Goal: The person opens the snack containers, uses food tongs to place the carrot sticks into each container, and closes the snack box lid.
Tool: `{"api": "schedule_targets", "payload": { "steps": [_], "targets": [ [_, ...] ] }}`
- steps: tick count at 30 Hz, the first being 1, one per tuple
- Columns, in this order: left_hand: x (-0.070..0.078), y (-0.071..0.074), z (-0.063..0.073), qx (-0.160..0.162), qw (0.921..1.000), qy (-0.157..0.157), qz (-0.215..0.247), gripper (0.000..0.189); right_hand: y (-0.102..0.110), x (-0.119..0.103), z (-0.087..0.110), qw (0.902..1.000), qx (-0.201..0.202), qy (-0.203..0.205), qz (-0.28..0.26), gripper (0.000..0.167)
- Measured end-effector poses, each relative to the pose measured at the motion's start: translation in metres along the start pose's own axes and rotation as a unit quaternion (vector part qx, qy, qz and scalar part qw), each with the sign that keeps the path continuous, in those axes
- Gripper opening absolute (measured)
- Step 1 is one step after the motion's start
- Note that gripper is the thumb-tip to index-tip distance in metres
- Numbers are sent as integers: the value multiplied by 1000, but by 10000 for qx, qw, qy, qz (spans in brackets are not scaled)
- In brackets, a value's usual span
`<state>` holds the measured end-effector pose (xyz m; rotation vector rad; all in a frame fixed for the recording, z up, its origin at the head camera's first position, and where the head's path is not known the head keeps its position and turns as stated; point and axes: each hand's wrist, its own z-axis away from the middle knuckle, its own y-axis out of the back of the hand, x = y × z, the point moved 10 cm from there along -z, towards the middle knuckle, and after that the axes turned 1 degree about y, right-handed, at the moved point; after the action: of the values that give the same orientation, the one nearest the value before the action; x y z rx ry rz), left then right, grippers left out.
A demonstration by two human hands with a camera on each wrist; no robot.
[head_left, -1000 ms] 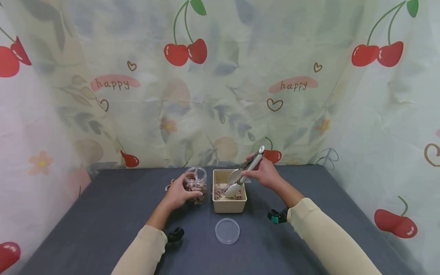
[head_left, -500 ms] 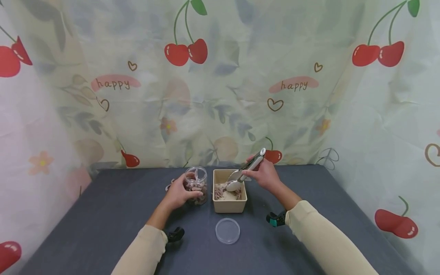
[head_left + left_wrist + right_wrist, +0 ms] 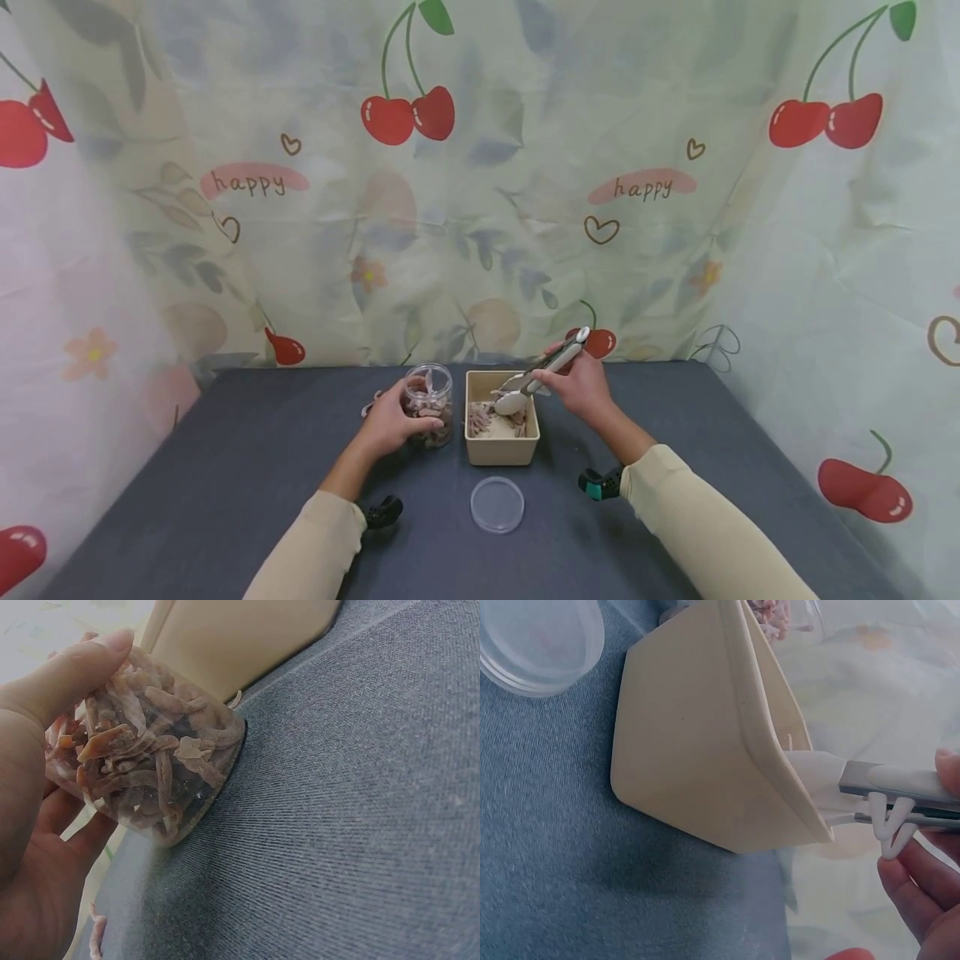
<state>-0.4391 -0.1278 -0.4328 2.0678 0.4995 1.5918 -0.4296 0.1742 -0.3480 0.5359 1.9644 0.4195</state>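
Observation:
My left hand (image 3: 388,423) grips a clear plastic jar (image 3: 444,427) standing lidless on the table. Brownish-pink dried strips (image 3: 165,746) fill much of it in the left wrist view. My right hand (image 3: 583,385) holds kitchen tongs (image 3: 557,363) with white heads and grey-white handles, slanting down into a beige rectangular bin (image 3: 501,452). In the head view the tong heads lie close together over the bin's right half, among strips (image 3: 480,419) scattered on its bottom. The bin wall (image 3: 690,727) hides the tong tips in the right wrist view.
A round translucent lid (image 3: 497,505) lies on the dark blue-grey tablecloth (image 3: 270,467) in front of the bin. A loose strip (image 3: 97,937) is on the cloth left of the jar. A printed curtain (image 3: 480,250) hangs behind the table.
The tong heads have drawn closer together and moved back from the bin's front. The tongs' handle end has dropped slightly and shifted right. My left hand and the jar stay put.

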Motion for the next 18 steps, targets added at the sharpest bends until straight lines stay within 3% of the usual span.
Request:
{"api": "schedule_targets", "payload": {
  "steps": [9, 18],
  "targets": [
    [1, 0, 0, 24, 10000, -58, 25, 72, 2, 5, 1, 9993, 164, -259, -208, 35],
    [0, 1, 1, 14, 10000, -20, 0, 74, 6, -6, -3, 9988, 258, -80, -406, 33]
  ]
}}
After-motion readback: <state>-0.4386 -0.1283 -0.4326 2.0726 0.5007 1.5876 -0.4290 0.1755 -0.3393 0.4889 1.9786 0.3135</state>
